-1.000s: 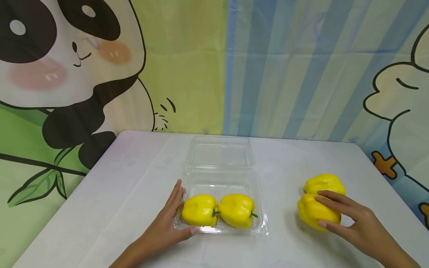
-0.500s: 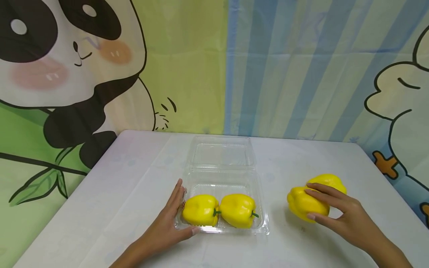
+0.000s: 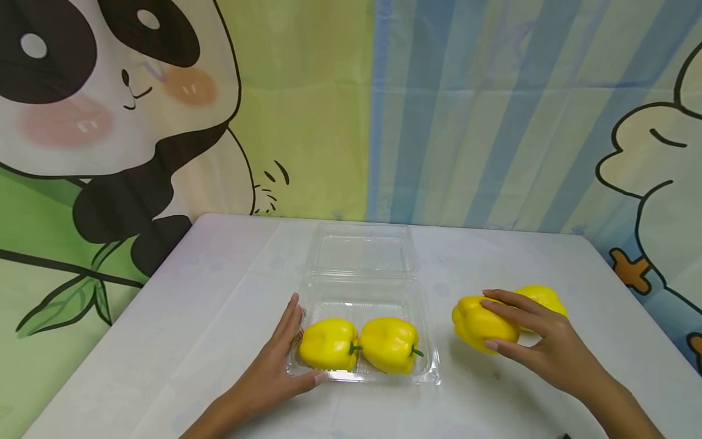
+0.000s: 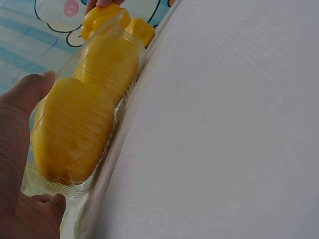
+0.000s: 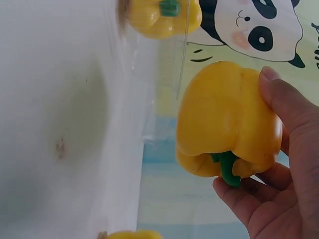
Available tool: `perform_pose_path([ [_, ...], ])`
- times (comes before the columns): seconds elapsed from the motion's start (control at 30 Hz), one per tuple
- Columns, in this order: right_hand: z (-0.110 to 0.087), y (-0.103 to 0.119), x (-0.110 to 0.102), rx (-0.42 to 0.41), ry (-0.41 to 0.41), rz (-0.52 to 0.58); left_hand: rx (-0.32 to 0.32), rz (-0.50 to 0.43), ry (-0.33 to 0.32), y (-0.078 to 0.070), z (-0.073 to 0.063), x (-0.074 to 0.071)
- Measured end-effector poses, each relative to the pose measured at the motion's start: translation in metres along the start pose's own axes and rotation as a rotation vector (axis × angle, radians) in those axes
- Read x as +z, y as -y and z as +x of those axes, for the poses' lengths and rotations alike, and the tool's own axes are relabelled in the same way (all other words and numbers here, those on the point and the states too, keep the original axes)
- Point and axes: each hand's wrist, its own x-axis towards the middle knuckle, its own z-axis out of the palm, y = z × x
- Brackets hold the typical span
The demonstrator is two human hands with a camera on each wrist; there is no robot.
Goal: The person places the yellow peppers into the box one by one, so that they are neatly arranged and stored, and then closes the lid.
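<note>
Glossy yellow and plump, the pepper [image 3: 479, 324] is right of centre in the head view, held above the table [image 3: 219, 299]; the right wrist view shows its rounded lobes [image 5: 209, 119] and hooked green stem [image 5: 229, 172]. The right hand [image 3: 556, 344] pinches it. At lower centre, two similar peppers [image 3: 389, 345] lie in a clear box [image 3: 362, 291], whose left side the left hand [image 3: 271, 366] touches, fingers [image 3: 284, 324] extended.

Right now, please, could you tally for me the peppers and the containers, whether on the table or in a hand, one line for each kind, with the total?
Clear container: 1 (lid open)
Yellow peppers: 4 (2 inside it, 1 held in the right hand, 1 on the table)
Total: 5
</note>
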Motion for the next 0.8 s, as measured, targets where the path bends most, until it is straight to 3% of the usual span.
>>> perform_pose_path([
  [0.5, 0.024, 0.018, 0.013, -0.113, -0.033, 0.113, 0.000, -0.005, 0.002, 0.000, 0.001, 0.001],
  [0.8, 0.033, 0.027, 0.022, -0.137, 0.008, 0.167, -0.048, -0.032, 0.015, -0.001, 0.002, -0.001],
])
